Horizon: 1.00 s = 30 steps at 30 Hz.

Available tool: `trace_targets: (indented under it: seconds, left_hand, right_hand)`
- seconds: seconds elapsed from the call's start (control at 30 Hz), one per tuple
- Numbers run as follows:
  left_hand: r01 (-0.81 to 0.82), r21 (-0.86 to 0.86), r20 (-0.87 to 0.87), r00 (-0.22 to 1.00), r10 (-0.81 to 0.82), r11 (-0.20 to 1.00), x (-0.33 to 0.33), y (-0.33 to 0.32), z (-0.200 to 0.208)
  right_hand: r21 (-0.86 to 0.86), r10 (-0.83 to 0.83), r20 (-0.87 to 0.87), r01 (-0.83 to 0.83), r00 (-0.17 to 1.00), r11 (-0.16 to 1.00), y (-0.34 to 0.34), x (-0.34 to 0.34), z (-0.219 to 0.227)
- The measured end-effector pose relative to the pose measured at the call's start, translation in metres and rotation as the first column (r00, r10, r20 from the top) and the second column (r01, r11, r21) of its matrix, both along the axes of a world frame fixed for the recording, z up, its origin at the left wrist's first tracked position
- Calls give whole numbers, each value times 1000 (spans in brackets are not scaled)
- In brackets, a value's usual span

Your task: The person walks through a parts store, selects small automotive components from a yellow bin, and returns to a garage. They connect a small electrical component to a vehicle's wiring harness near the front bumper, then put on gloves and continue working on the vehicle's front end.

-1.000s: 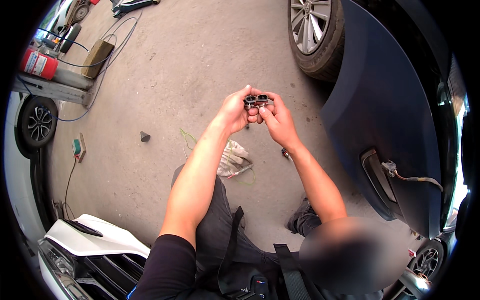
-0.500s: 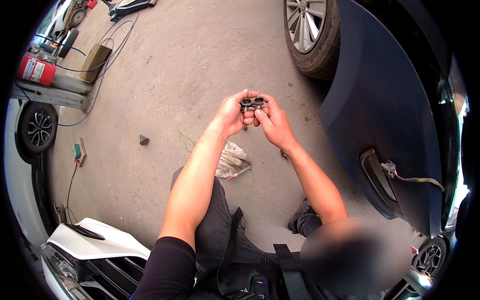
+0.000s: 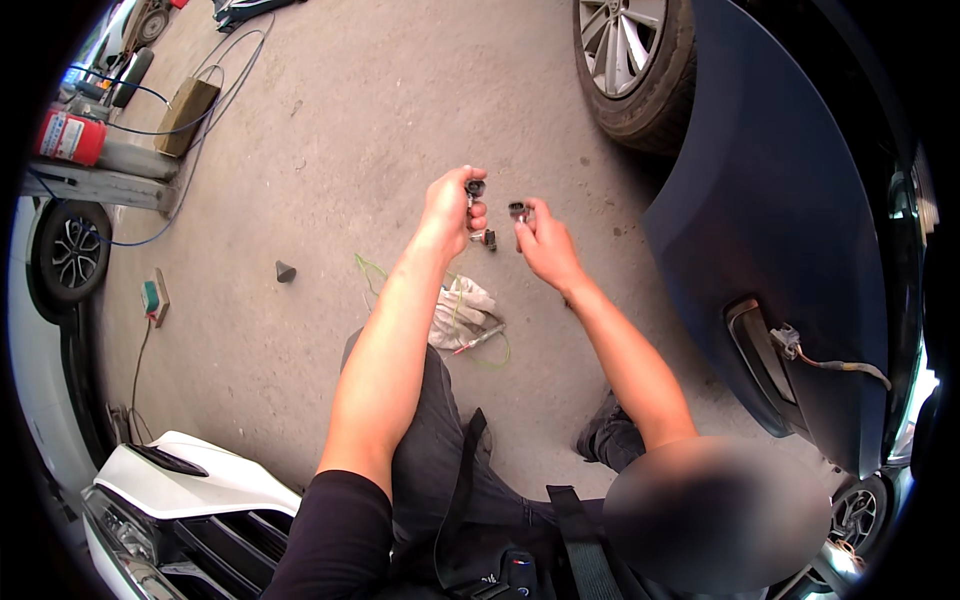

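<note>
My left hand (image 3: 452, 212) is closed around a small car bulb with a black plug base (image 3: 475, 188), the base showing at the thumb. Slightly to the right, my right hand (image 3: 546, 244) pinches a second black-based bulb (image 3: 519, 211) between thumb and fingers. The two hands are apart. Just under my left fingers shows a third bulb-like piece (image 3: 487, 240) with a black end; whether it is held or lies on the floor I cannot tell. Below the hands, a whitish work glove (image 3: 462, 318) lies on the concrete with a test pen (image 3: 477, 340) and a thin green wire (image 3: 508, 352).
At right stands a dark blue car panel (image 3: 780, 200) with a hanging wire connector (image 3: 785, 338), below a wheel (image 3: 640, 85). A white bumper (image 3: 190, 470) is at lower left. A dark cone (image 3: 285, 271), wood block (image 3: 188, 115) and hoses (image 3: 215, 120) lie leftward.
My hands were together around the two bulbs, side by side. Now they have parted, one bulb in each, and the third piece below the left hand shows more fully.
</note>
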<state>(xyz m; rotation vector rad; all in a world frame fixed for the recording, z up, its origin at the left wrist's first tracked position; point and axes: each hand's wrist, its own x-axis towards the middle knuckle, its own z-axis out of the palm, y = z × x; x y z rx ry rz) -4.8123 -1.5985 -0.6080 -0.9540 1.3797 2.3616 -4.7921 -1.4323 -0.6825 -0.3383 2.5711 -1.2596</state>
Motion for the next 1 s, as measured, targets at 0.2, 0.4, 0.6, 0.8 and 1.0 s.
trace_targets:
  seconds: [0.2, 0.4, 0.6, 0.8, 1.0]
  left_hand:
    - [-49, 9, 7, 999, 49, 999, 2, -13, -1]
    - [-22, 172, -90, 995, 38, 985, -9, -11, -4]
    - [62, 301, -254, 967, 18, 952, -24, -8, -38]
    - [229, 193, -349, 925, -152, 954, -14, 53, 4]
    - [523, 126, -575, 731, -367, 843, 31, 99, 69]
  right_hand:
    - [521, 106, 208, -202, 972, 829, 8, 43, -103]
    - [579, 141, 154, -205, 978, 789, 16, 51, -77]
    - [573, 621, 93, -551, 779, 606, 34, 89, 73]
    - [631, 310, -49, -211, 950, 747, 123, 124, 277]
    - [655, -271, -316, 415, 909, 631, 163, 134, 325]
